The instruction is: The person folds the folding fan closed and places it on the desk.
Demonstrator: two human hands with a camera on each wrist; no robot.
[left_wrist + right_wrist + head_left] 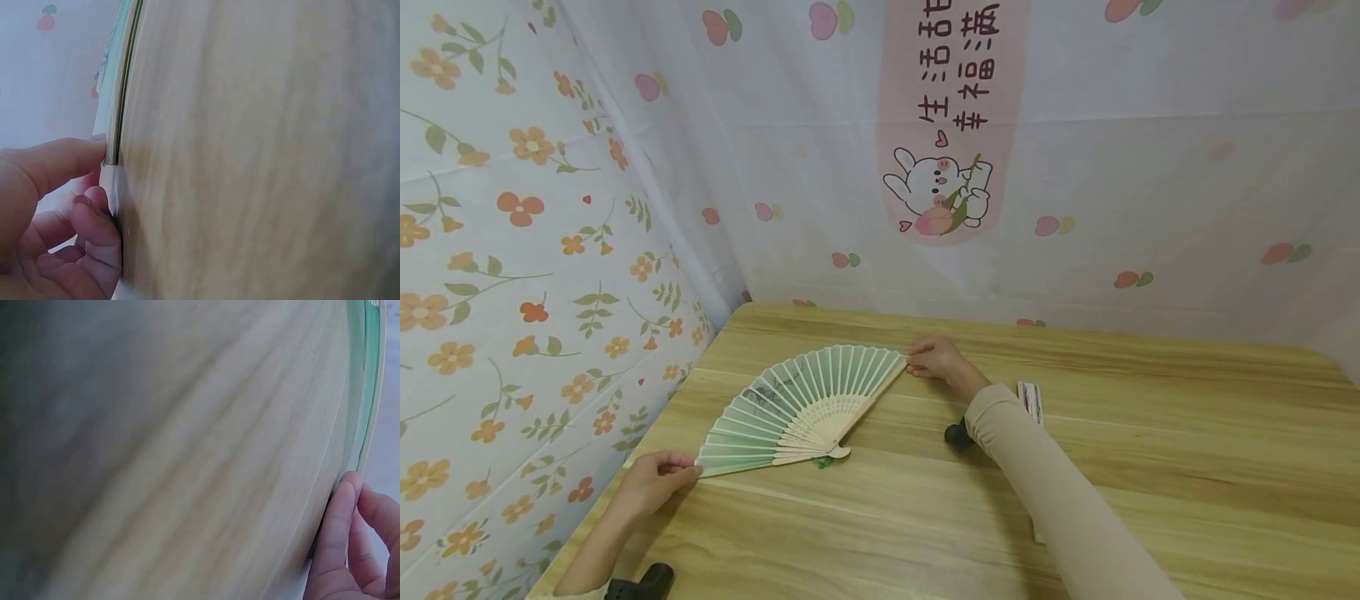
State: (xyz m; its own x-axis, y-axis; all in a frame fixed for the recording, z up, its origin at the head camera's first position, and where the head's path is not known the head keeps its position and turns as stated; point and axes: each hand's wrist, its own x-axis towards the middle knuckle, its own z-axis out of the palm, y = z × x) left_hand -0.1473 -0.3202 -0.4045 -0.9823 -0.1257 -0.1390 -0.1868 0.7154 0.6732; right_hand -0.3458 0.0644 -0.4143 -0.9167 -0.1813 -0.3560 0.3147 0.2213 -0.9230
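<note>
A: Where do we see the fan [850,379]?

B: Left of centre in the frame, spread wide on the surface [925,525]. We can see a dark drawing [772,389] on its green leaf, but we can't make out what it shows. A bit of green tassel [824,462] peeks out near the pivot, the rest hidden from us.

A: And the hands?

B: Both are pinching it. At the lower left, we see the left hand [655,483] gripping one outer corner; near the centre, the right hand [938,360] grips the opposite corner, covering its tip.

A: Do the wrist views help us?

B: Only partly. Each shows us fingers at the fan's edge, but the top of the frame cuts the fan off.

A: What's under the right sleeve [1060,492]?

B: A narrow pale object [1032,400]. The sleeve hides its middle, so we can't tell what it is. Above, the lettering [977,67] on the curtain [805,125] runs out of the frame.
</note>
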